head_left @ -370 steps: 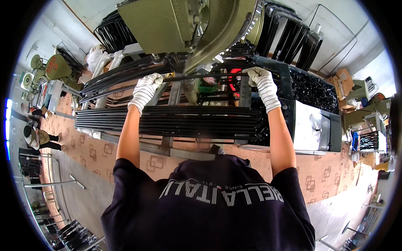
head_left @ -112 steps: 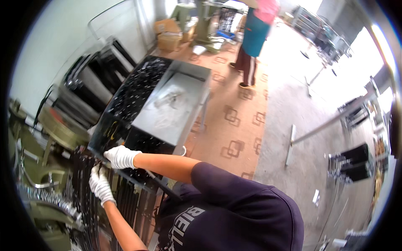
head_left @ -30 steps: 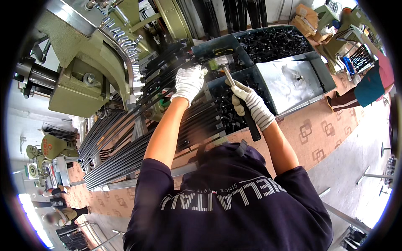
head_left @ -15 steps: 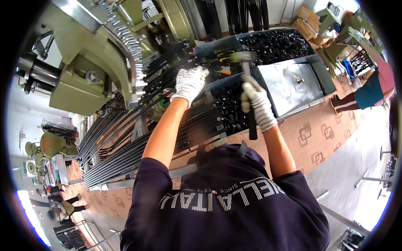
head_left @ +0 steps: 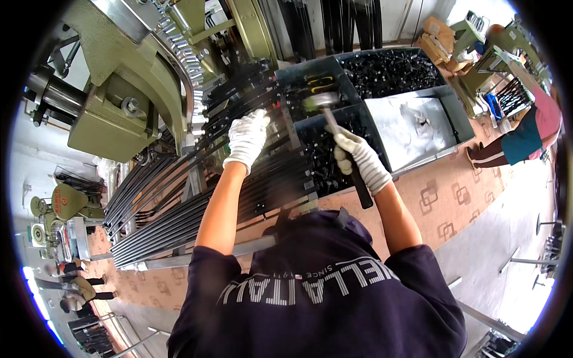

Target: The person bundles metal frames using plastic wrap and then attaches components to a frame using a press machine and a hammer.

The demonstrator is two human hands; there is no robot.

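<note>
My right hand (head_left: 363, 156), in a white glove, is closed round the handle of a hammer (head_left: 362, 185). The hammer has a black grip, a metal shaft and a pale head that is blurred by motion over the bins. My left hand (head_left: 246, 138), also gloved in white, is closed over the long black rods (head_left: 179, 224) beside the machine. Its fingers seem wrapped round one rod, though the grip is partly hidden. Under and beside the hammer are bins of small black parts (head_left: 322, 156).
A green machine (head_left: 113, 119) stands close on my left. A metal-lined tray (head_left: 412, 128) and another bin of black parts (head_left: 391, 71) lie to the right. Yellow-handled pliers (head_left: 321, 83) rest in the far compartment. A person (head_left: 519, 140) in pink and teal stands far right.
My left hand has moved left and a little nearer. The hammer has shifted left and its head has dropped lower, with my right hand still round it.
</note>
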